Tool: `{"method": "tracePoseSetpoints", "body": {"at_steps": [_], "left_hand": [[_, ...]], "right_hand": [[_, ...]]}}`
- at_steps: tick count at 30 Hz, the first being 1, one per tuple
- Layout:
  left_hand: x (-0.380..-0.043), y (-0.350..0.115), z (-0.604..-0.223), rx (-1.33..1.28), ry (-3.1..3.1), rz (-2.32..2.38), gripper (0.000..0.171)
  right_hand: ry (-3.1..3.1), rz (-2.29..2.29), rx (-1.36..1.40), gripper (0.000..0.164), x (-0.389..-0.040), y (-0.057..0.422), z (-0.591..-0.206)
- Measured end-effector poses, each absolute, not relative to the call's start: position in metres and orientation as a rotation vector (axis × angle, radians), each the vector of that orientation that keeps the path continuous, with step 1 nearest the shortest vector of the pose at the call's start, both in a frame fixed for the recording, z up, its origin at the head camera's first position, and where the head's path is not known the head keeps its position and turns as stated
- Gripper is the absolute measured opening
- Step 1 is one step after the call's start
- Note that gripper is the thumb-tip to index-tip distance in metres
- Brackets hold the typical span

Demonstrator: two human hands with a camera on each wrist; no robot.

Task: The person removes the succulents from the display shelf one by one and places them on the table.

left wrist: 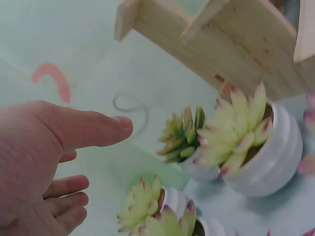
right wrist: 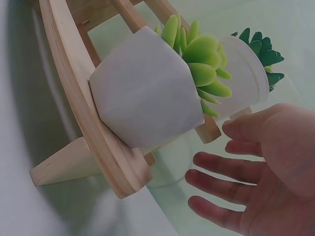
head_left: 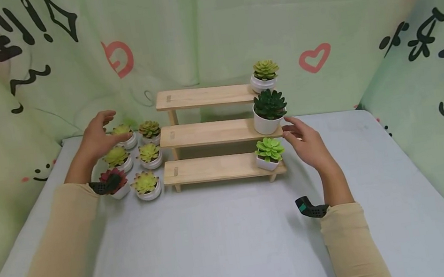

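Note:
My left hand (head_left: 96,139) hovers over the potted succulents at the left, thumb and fingers apart, holding nothing. Under and beside it are pale green succulents (head_left: 116,157) in white pots and a red one (head_left: 114,178), partly hidden by the wrist strap. On the right, my right hand (head_left: 305,143) has its fingers spread near the end of the wooden three-step stand (head_left: 208,133). Its fingertips are close to the dark green succulent (head_left: 270,105) on the middle step; whether they touch its pot I cannot tell. The bright green succulent (right wrist: 204,61) stands on the bottom step.
A yellow-green succulent (head_left: 265,70) stands at the right of the top step. Other small pots, one with a pale plant (head_left: 146,182), stand just left of the stand. A printed green curtain (head_left: 228,29) hangs behind the white table (head_left: 220,247).

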State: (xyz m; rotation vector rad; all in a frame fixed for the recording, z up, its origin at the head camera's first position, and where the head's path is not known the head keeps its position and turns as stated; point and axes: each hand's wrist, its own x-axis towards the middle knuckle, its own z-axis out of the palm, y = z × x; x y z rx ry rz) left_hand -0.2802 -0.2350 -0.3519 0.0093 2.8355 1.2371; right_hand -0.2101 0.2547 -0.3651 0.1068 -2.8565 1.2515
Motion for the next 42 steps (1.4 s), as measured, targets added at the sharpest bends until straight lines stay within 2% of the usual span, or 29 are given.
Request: {"method": "tracePoseSetpoints", "body": {"at_steps": [11, 18, 31, 42], "left_hand": [[-0.265, -0.216, -0.340, 0.101, 2.823, 1.415, 0.078], [-0.263, -0.198, -0.337, 0.228, 2.772, 1.515, 0.074], [-0.265, -0.179, -0.346, 0.366, 2.629, 1.688, 0.071], [-0.258, -0.168, -0.369, 0.330, 2.551, 1.726, 0.075]], "right_hand": [[-2.747, 1.220, 0.101, 0.049, -0.212, 0.255, -0.368], [-2.692, 1.244, 0.073, 0.056, -0.212, 0.254, -0.365], [-2.611, 1.238, 0.087, 0.069, -0.211, 0.248, -0.364], [-2.533, 1.255, 0.085, 0.072, -0.207, 0.235, -0.358]]}}
